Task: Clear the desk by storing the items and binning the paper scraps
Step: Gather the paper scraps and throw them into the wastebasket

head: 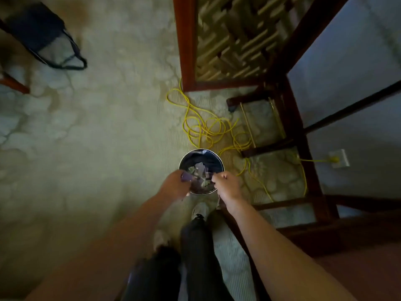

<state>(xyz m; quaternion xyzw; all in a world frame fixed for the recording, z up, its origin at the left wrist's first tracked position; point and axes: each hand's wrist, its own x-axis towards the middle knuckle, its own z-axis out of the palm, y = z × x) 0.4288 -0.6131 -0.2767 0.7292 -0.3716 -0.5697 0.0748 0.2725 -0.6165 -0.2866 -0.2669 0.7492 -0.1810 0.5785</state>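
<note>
Paper scraps (200, 170): crumpled, piled inside round shiny metal bin (214, 158) on patterned carpet (97, 137) | left hand (173, 186) pinches purple scrap (186, 176) over rim | right hand (227, 185) fingers curled, cannot tell if holding anything

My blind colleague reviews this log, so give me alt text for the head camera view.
Seen from above, a person's hands hover over a round bin holding paper scraps, the left hand pinching a purple scrap at its rim, the right hand with fingers curled. A yellow cable loops across the carpet.
</note>
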